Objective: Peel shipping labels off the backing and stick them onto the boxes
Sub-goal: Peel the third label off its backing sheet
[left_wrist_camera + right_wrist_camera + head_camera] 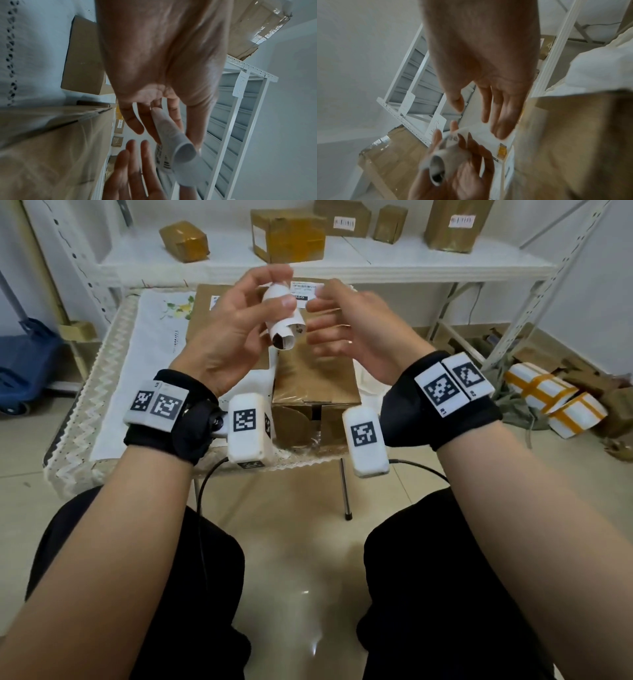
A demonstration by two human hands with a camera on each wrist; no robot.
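My left hand (274, 294) grips a white roll of labels (284, 316) above the table, thumb on its front and fingers behind it. A printed label end (303, 291) sticks out of the roll's top toward my right hand (320, 309). That hand hovers just right of the roll with straight, spread fingers and holds nothing. The left wrist view shows the roll (178, 143) between thumb and fingers. In the right wrist view the roll (441, 161) lies in the left hand below my right hand (477, 117). A tall cardboard box (315, 385) stands on the table under the hands.
A flat box (205, 316) bearing a label lies behind the tall one on the cloth-covered table (113, 378). Several taped boxes sit on the white shelf (411, 258). White wrapped parcels (548, 402) lie on the floor at right, a blue cart (24, 364) at left.
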